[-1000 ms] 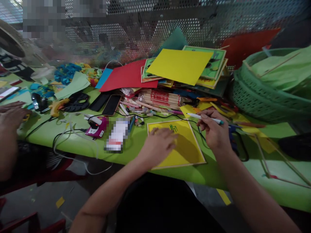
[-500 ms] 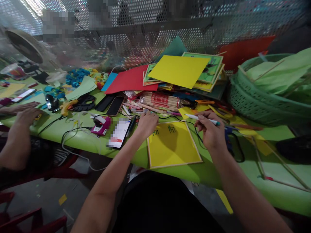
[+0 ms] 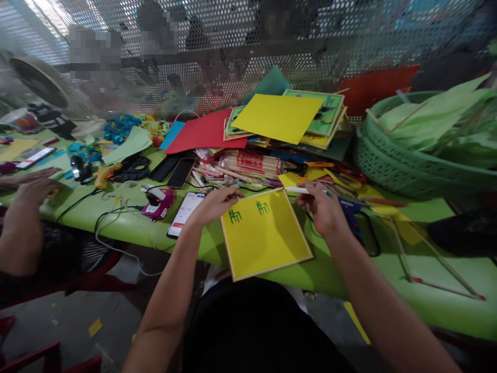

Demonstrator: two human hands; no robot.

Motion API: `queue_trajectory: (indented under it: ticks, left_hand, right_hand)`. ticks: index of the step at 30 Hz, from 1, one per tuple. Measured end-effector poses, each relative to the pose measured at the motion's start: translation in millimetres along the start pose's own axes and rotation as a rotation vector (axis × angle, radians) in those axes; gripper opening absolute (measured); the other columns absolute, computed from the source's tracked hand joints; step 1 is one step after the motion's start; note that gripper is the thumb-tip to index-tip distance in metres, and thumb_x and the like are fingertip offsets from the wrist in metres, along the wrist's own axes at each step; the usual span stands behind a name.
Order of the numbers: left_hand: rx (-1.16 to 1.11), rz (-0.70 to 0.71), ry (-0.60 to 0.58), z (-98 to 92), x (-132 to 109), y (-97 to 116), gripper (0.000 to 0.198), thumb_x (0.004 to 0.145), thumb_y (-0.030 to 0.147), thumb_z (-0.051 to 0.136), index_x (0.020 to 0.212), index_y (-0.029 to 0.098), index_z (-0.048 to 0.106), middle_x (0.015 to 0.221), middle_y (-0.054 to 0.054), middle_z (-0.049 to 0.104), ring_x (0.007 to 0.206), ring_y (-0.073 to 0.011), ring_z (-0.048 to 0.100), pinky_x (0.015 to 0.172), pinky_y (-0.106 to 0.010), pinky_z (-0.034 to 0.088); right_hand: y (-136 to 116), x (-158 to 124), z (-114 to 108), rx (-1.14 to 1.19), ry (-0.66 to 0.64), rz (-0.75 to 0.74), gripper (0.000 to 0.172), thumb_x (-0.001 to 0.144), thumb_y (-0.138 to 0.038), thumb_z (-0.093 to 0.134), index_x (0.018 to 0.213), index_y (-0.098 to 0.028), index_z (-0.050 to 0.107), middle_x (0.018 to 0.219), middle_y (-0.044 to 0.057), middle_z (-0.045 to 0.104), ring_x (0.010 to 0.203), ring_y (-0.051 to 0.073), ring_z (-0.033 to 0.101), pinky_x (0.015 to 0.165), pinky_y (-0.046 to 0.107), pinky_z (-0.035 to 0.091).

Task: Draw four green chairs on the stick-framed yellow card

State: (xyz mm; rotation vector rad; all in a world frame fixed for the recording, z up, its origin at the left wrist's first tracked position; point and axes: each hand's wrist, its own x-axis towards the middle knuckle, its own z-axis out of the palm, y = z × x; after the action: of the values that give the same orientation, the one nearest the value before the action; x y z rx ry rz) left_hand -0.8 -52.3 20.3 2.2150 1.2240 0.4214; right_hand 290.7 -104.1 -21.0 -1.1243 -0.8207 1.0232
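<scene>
"What's the room like?"

"A mesh wall point(image 3: 217, 72) stands behind a long green table point(image 3: 442, 311)."

"And on the table?"

"Crowded, mostly along the back. A green basket point(image 3: 388, 166) at the right, a fan point(image 3: 37, 83) far left, a paper pile point(image 3: 277, 118) between."

"Where's the board?"

"The yellow board point(image 3: 264, 243), edged in pale wood, sits at the near edge, right before the person, marked side up."

"The hands?"

"The left hand point(image 3: 213, 207) is at the board's upper left corner, fingers bent together; whether they pinch the edge I can't tell from here. The right hand point(image 3: 320, 207) pinches a white pen point(image 3: 297, 190) between thumb and fingers, by the upper right corner."

"How far along?"

"Two little green chairs point(image 3: 235, 216) are drawn, one at the upper left, one near the top middle. Both look finished to me. Below them is plain yellow, so I'd judge the drawing still early."
</scene>
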Motion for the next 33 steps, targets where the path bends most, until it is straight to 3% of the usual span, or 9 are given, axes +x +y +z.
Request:
queue_trajectory:
  ticks: [2, 6, 10, 15, 20, 26, 33]
  left_hand:
    - [-0.032, 0.007, 0.038, 0.7, 7.2, -5.4, 0.030, 0.092, 0.020, 0.046, 0.110, 0.019, 0.071, 0.105, -0.005, 0.075, 0.090, -0.0187, 0.070, 0.075, -0.027, 0.052]
    - [-0.049, 0.035, 0.088, 10.5, 31.7, -12.1, 0.029, 0.091, 0.018, 0.050, 0.110, 0.019, 0.073, 0.110, -0.006, 0.075, 0.097, -0.0198, 0.069, 0.084, -0.030, 0.053]
    - [-0.024, 0.069, 0.106, 30.1, 58.2, -9.3, 0.028, 0.090, 0.013, 0.054, 0.106, 0.021, 0.075, 0.108, -0.004, 0.077, 0.103, -0.0208, 0.069, 0.092, -0.031, 0.052]
    - [0.047, 0.072, 0.170, 54.8, 73.5, -1.4, 0.028, 0.092, 0.012, 0.053, 0.106, 0.019, 0.075, 0.109, -0.006, 0.078, 0.105, -0.0225, 0.069, 0.096, -0.033, 0.051]
    - [0.124, 0.087, 0.196, 61.2, 71.0, -0.8, 0.027, 0.094, 0.016, 0.054, 0.112, 0.020, 0.075, 0.115, -0.006, 0.076, 0.112, -0.0233, 0.067, 0.101, -0.034, 0.050]
    - [0.184, 0.109, 0.142, 59.7, 60.0, -4.5, 0.032, 0.095, 0.014, 0.051, 0.117, 0.023, 0.074, 0.120, -0.005, 0.076, 0.113, -0.0226, 0.068, 0.106, -0.038, 0.048]
    - [0.194, 0.128, 0.137, 49.9, 35.2, 6.0, 0.039, 0.099, 0.014, 0.046, 0.132, 0.024, 0.065, 0.137, -0.003, 0.068, 0.131, -0.0211, 0.058, 0.123, -0.046, 0.029]
  right_hand:
    - [4.1, 3.4, -0.1, 0.022, -0.006, 0.021, 0.024, 0.074, -0.046, 0.077, 0.077, -0.023, 0.069, 0.068, -0.001, 0.063, 0.060, 0.013, 0.059, 0.054, 0.025, 0.051]
    - [3.7, 8.9, -0.1, 0.098, 0.070, -0.145, 0.025, 0.073, -0.045, 0.079, 0.073, -0.025, 0.065, 0.078, -0.002, 0.064, 0.067, 0.013, 0.059, 0.060, 0.025, 0.053]
    - [2.4, 16.1, -4.8, 0.128, 0.103, -0.234, 0.031, 0.074, -0.045, 0.079, 0.068, -0.023, 0.058, 0.089, -0.002, 0.065, 0.068, 0.011, 0.059, 0.060, 0.025, 0.053]
    - [7.1, 25.8, -9.7, 0.091, 0.072, -0.253, 0.028, 0.079, -0.046, 0.074, 0.071, -0.023, 0.060, 0.084, -0.002, 0.063, 0.065, 0.011, 0.058, 0.059, 0.024, 0.052]
    - [11.4, 29.7, -9.0, 0.084, 0.045, -0.277, 0.024, 0.079, -0.044, 0.077, 0.075, -0.023, 0.067, 0.081, -0.002, 0.065, 0.064, 0.010, 0.058, 0.057, 0.023, 0.050]
    - [5.5, 28.2, -10.4, 0.032, 0.007, -0.218, 0.024, 0.079, -0.047, 0.076, 0.083, -0.023, 0.073, 0.072, 0.000, 0.066, 0.062, 0.012, 0.058, 0.057, 0.025, 0.049]
    - [5.5, 21.1, -11.8, -0.082, -0.006, -0.202, 0.026, 0.082, -0.045, 0.075, 0.073, -0.022, 0.067, 0.081, 0.002, 0.068, 0.065, 0.015, 0.060, 0.057, 0.029, 0.050]
